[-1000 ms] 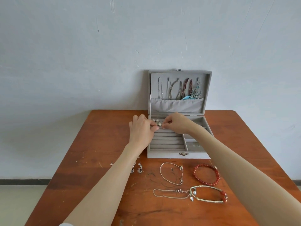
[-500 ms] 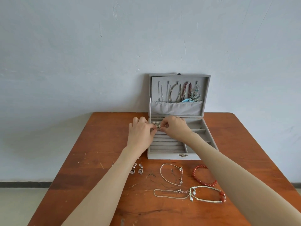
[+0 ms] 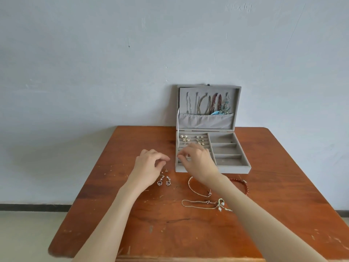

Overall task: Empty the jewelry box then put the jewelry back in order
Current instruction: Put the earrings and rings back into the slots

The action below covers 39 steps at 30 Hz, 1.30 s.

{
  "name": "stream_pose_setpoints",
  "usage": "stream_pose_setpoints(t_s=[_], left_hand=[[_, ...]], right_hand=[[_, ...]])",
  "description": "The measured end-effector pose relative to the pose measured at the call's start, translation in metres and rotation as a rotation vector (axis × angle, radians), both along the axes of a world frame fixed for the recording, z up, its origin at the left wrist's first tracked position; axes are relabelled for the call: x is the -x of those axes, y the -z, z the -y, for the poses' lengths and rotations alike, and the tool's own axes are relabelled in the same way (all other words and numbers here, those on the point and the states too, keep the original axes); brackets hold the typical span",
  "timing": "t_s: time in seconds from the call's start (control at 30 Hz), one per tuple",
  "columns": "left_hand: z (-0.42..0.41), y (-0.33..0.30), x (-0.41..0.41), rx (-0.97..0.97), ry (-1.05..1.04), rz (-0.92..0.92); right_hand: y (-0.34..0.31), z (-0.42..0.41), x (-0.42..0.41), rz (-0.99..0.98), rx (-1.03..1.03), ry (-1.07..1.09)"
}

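Jewelry box (image 3: 213, 169), grey and fabric-lined, stands open near the far edge of a reddish wooden table (image 3: 117, 214), its lid upright close to a pale wall (image 3: 94, 63). Nearest the viewer, on the table, lies a thin chain with a pearl charm (image 3: 206, 204), and beyond it a second fine chain (image 3: 196, 188) and a red bead bracelet (image 3: 243, 183), partly hidden under the right forearm. To the left sit a pair of drop earrings (image 3: 164, 180) and small studs (image 3: 166, 170). The left hand (image 3: 149, 167) hovers just above the earrings, fingers loosely curled with thumb and forefinger near each other; whether they pinch anything cannot be told. The right hand (image 3: 198, 161) is over the front left corner of the box, fingertips drawn together above the ring rolls; whether they hold a piece cannot be told. Farther in, stud earrings (image 3: 192, 139) are seated in the back rolls, and the side compartments (image 3: 225, 150) look nearly bare. Necklaces (image 3: 207, 104) hang in the lid above a pocket. The pieces are probably light, small and slippery; chains are limp and tangle easily, so pinching near a clasp seems best, and studs by the head. Open table lies left and front; the box walls and the table edges are where small pieces could catch or roll off.
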<state>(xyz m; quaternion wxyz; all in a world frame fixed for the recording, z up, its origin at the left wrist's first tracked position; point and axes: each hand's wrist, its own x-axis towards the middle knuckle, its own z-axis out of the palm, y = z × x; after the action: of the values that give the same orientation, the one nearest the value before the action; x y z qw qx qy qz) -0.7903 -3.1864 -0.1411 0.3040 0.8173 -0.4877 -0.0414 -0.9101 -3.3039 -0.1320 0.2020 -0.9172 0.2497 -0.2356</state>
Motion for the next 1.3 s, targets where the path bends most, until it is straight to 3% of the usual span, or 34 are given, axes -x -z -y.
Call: stream_pose_setpoints(t_s=[0.43,0.8,1.07,1.3], left_hand=[[-0.033,0.005,0.006,-0.044,-0.025,-0.025],[-0.026,0.005,0.018,-0.092,-0.021,0.084],[-0.023,0.003,0.022,-0.079,-0.029,0.224],[-0.003,-0.024,0.030,0.132,-0.043,-0.176]], right_hand=[[0.007,-0.042,-0.002,-0.149,0.177,-0.060],[0.011,-0.048,-0.002,-0.124,0.338,0.023],[0.009,-0.036,0.010,-0.048,-0.033,0.077],[-0.017,-0.015,0.024,0.116,-0.368,0.069]])
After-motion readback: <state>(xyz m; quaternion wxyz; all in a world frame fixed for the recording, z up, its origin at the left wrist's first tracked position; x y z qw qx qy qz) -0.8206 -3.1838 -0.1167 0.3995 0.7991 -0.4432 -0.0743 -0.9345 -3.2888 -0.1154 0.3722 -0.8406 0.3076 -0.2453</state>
